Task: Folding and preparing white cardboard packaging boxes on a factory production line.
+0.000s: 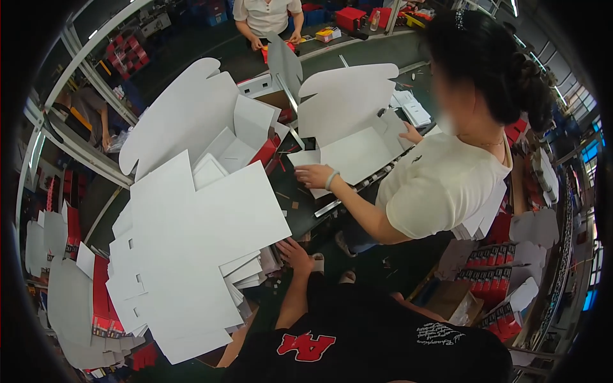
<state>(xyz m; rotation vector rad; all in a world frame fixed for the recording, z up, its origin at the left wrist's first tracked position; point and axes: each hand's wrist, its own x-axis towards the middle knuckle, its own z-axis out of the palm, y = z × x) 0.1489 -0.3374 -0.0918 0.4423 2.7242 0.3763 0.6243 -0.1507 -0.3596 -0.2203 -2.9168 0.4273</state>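
A thick stack of white die-cut cardboard sheets [191, 249] fills the left middle of the view, fanned out and tilted. My right hand [295, 250] reaches forward to the stack's right edge, its fingers curled against the lower sheets under the top one. My left forearm [235, 345] runs under the stack's near corner, and the left hand is hidden beneath the sheets. More white sheets [185, 115] stand opened just beyond.
A co-worker in a cream shirt [440, 185] stands at right, one hand [313, 175] flat on a white sheet [357, 153] on the dark bench [306, 210]. Red-and-white boxes [491, 274] lie at lower right, more sheets [70, 300] at left. Another person [265, 19] works at the far bench.
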